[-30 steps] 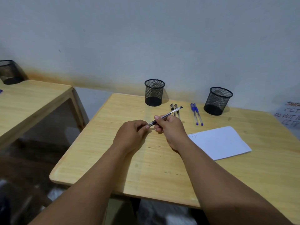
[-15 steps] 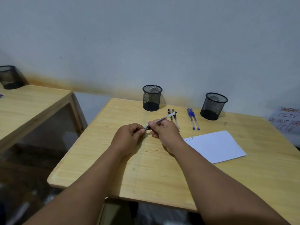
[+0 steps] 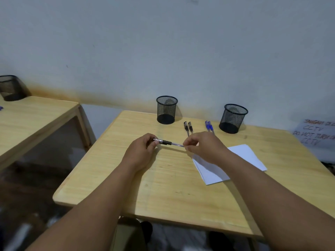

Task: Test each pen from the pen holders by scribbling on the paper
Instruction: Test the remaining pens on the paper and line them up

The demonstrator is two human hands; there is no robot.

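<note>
A black-grip pen (image 3: 168, 142) lies level in the air between my hands, just above the wooden desk (image 3: 163, 187). My left hand (image 3: 140, 151) pinches its left end; my right hand (image 3: 203, 146) pinches its right end. Two black mesh pen holders (image 3: 166, 109) (image 3: 233, 118) stand at the back of the desk. Between them lie two black pens (image 3: 188, 126) and two blue pens (image 3: 208, 126). White paper (image 3: 241, 160) lies under my right forearm, partly hidden.
A second wooden desk (image 3: 36, 116) stands to the left with another mesh holder (image 3: 10, 87) on it. A gap separates the two desks. A handwritten sign (image 3: 316, 134) leans against the wall at the right.
The pen has turned from a slant to level. My right hand slid along it to the right end, moving apart from my left hand.
</note>
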